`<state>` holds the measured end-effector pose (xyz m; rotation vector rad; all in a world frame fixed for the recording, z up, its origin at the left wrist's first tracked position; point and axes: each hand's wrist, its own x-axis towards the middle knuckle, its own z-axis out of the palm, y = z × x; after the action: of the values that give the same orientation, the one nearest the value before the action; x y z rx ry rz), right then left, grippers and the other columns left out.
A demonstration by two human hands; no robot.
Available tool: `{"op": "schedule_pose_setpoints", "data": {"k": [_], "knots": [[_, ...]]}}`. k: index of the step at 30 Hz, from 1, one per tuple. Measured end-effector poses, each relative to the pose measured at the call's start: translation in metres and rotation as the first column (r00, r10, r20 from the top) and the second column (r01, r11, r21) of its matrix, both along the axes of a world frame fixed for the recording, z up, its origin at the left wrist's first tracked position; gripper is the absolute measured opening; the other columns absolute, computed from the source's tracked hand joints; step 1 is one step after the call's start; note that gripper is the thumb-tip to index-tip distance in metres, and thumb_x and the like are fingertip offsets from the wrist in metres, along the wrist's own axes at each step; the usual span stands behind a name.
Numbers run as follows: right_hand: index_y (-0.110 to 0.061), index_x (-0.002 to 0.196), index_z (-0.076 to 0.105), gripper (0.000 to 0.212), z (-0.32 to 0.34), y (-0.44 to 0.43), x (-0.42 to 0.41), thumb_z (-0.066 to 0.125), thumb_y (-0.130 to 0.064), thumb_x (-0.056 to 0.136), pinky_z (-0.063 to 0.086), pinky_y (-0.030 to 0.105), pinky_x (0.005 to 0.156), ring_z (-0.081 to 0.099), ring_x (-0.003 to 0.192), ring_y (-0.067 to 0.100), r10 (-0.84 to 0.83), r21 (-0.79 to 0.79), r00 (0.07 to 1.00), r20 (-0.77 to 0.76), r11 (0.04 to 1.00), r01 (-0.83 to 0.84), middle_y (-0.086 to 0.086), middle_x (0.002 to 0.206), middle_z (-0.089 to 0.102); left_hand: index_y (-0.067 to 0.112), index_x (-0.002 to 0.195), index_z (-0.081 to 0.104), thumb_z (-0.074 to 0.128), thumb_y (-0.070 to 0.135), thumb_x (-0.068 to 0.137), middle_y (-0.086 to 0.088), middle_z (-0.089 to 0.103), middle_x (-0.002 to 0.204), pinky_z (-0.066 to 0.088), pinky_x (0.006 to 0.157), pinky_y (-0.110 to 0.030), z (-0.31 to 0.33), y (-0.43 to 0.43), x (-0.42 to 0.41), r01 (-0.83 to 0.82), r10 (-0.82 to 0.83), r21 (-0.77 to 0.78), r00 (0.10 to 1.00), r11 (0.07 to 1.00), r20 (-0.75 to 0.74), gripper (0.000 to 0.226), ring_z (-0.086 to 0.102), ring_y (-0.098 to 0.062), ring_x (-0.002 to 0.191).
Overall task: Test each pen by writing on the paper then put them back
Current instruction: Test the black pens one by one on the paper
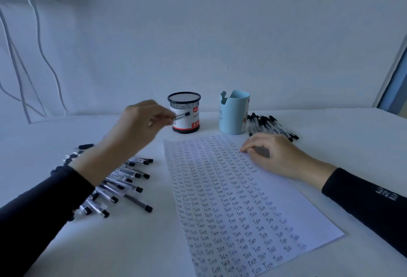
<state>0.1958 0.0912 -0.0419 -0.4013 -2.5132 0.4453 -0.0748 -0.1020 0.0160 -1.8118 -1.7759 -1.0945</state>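
My left hand (141,122) is raised above the table and pinches a clear pen with a black cap (181,115), held just in front of the black mesh pen holder (184,111). A white paper sheet (233,199) covered in rows of the handwritten word "Test" lies in the middle. Resting on the sheet's upper right corner, my right hand (268,155) has loosely curled fingers and holds nothing that I can see. Under my left forearm lies a pile of several capped pens (123,186). Another pile of pens (271,126) sits at the back right.
A light blue cup (234,112) stands to the right of the mesh holder, next to the right-hand pen pile. The white table (352,140) meets a white wall at the back. White cables (39,56) hang down the wall at the left.
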Motion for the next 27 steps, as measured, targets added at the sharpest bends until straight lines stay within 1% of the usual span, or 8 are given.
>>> {"op": "schedule_pose_setpoints", "data": {"k": [3, 9, 12, 14, 18, 21, 24, 27], "knots": [[-0.016, 0.102, 0.076, 0.019, -0.001, 0.002, 0.000, 0.060, -0.010, 0.093, 0.052, 0.029, 0.093, 0.065, 0.097, 0.004, -0.010, -0.047, 1.000, 0.016, 0.999, 0.010, -0.012, 0.101, 0.069, 0.009, 0.099, 0.076, 0.074, 0.010, 0.083, 0.002, 0.068, 0.091, 0.049, 0.078, -0.007, -0.006, 0.006, 0.035, 0.121, -0.119, 0.054, 0.992, 0.991, -0.046, 0.016, 0.064, -0.005, 0.079], [-0.020, 0.113, 0.072, 0.040, 0.006, -0.016, -0.005, 0.043, -0.043, 0.097, 0.043, 0.043, 0.100, 0.060, 0.105, -0.001, -0.012, 0.159, 1.000, 0.029, 0.987, 0.008, -0.014, 0.114, 0.068, 0.017, 0.102, 0.077, 0.075, 0.018, 0.083, 0.013, 0.064, 0.090, 0.057, 0.068, -0.030, -0.040, 0.014, 0.054, 0.191, -0.218, -0.248, 0.972, 0.950, -0.086, 0.019, 0.062, -0.007, 0.075], [-0.023, 0.122, 0.068, 0.056, 0.006, -0.031, -0.012, 0.038, -0.060, 0.094, 0.034, 0.035, 0.105, 0.057, 0.113, 0.002, 0.010, 0.110, 0.996, 0.092, 0.994, -0.020, -0.014, 0.120, 0.066, 0.020, 0.103, 0.077, 0.075, 0.022, 0.083, 0.021, 0.060, 0.089, 0.056, 0.072, -0.025, -0.044, 0.018, 0.054, 0.181, -0.207, -0.333, 0.977, 0.925, -0.045, 0.020, 0.063, -0.005, 0.075], [-0.025, 0.125, 0.067, 0.065, 0.005, -0.035, -0.014, 0.035, -0.069, 0.089, 0.029, 0.029, 0.102, 0.055, 0.115, 0.004, -0.024, 0.188, 0.994, 0.110, 0.982, 0.003, -0.014, 0.122, 0.064, 0.023, 0.107, 0.074, 0.073, 0.029, 0.083, 0.021, 0.062, 0.092, 0.053, 0.079, -0.015, -0.041, 0.019, 0.052, 0.165, -0.146, -0.385, 0.986, 0.908, 0.076, 0.024, 0.064, -0.001, 0.082], [-0.030, 0.110, 0.074, 0.060, 0.001, -0.033, -0.018, 0.041, -0.073, 0.083, 0.028, 0.029, 0.094, 0.056, 0.110, 0.005, -0.053, 0.256, 0.991, 0.121, 0.966, 0.021, -0.014, 0.115, 0.065, 0.026, 0.108, 0.071, 0.071, 0.037, 0.081, 0.014, 0.068, 0.100, 0.048, 0.081, -0.005, -0.031, 0.016, 0.036, 0.137, -0.039, -0.396, 0.969, 0.908, 0.245, 0.030, 0.063, 0.005, 0.093], [-0.027, 0.101, 0.077, 0.037, 0.001, -0.033, -0.018, 0.061, -0.056, 0.085, 0.039, 0.031, 0.095, 0.059, 0.104, 0.004, 0.010, 0.083, 0.998, 0.059, 0.996, -0.015, -0.013, 0.110, 0.066, 0.023, 0.106, 0.071, 0.068, 0.040, 0.078, 0.013, 0.069, 0.100, 0.045, 0.079, -0.001, -0.028, 0.014, 0.023, 0.113, -0.014, -0.391, 0.969, 0.913, 0.248, 0.032, 0.062, 0.006, 0.093], [-0.022, 0.096, 0.073, 0.012, 0.014, -0.028, -0.012, 0.071, -0.031, 0.088, 0.046, 0.024, 0.092, 0.062, 0.099, 0.003, -0.009, -0.291, 1.000, -0.010, 0.957, 0.006, -0.007, 0.109, 0.069, 0.027, 0.104, 0.071, 0.061, 0.051, 0.073, 0.013, 0.069, 0.100, 0.046, 0.082, -0.004, -0.030, 0.012, 0.020, 0.095, 0.006, -0.435, 0.975, 0.895, 0.224, 0.041, 0.062, 0.008, 0.092], [-0.019, 0.095, 0.056, 0.007, 0.035, -0.022, -0.005, 0.054, -0.024, 0.099, 0.049, 0.042, 0.096, 0.067, 0.099, 0.020, -0.102, -0.761, 0.962, -0.252, 0.636, -0.132, 0.015, 0.114, 0.071, 0.034, 0.110, 0.067, 0.051, 0.064, 0.076, 0.020, 0.065, 0.107, 0.050, 0.090, -0.016, -0.029, 0.010, 0.027, 0.082, -0.010, -0.486, 0.989, 0.870, 0.149, 0.048, 0.060, 0.008, 0.097]]}}
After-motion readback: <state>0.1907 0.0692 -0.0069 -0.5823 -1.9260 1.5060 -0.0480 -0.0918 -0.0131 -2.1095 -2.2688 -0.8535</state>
